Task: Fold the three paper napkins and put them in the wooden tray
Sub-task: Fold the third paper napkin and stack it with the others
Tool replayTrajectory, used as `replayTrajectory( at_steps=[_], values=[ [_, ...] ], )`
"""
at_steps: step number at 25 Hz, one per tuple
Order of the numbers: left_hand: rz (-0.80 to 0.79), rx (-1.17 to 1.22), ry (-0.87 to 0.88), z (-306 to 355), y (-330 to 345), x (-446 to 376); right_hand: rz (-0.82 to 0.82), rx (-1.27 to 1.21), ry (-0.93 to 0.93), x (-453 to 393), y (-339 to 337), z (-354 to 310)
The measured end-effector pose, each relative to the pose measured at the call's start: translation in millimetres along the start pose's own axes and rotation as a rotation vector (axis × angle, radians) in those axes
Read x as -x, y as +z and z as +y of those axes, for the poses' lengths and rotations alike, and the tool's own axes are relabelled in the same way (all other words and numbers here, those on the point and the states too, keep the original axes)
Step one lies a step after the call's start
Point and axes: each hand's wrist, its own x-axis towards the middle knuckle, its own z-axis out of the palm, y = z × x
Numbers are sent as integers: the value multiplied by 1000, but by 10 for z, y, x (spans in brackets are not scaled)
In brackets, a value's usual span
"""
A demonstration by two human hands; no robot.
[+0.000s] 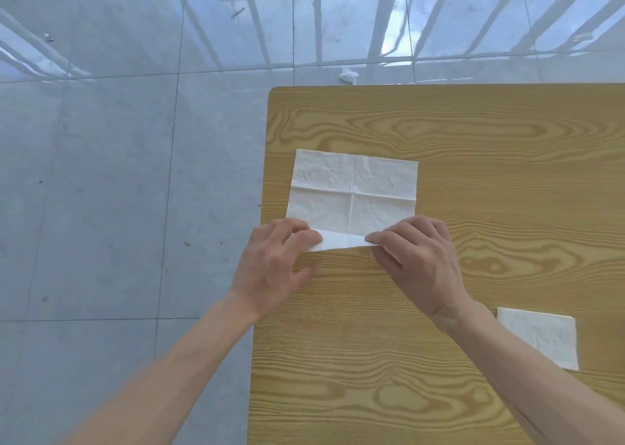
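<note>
One open napkin (351,191) flat on the tabletop (507,133), near edge pinched and turned up by fingers of left hand (270,262) and right hand (419,258): first fold barely begun. Second napkin (544,339) near right forearm, seemingly folded; third napkin and tray out of view.
</note>
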Motion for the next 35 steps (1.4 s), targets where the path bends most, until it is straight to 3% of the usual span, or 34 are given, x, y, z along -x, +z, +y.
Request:
replayTrajectory(
  at_steps=[3, 8, 12, 18, 22, 35],
  values=[
    [79, 112, -78, 49, -28, -36, -50, -48, 67, 49, -95, 17],
    [43, 361, -202, 20, -118, 34, -94, -199, 267, 204, -243, 69],
    [-10, 453, -312, 15, -106, 114, -113, -281, 363, 272, -265, 31],
    [67, 494, -464, -28, -94, 13, -120, -430, 654, 136, -131, 65],
    [90, 451, -547, -124, -76, -50, -131, -326, 646, 54, -65, 87],
    [129, 154, -472, -175, -10, -147, -116, -203, 620, 1, 21, 161]
  ],
)
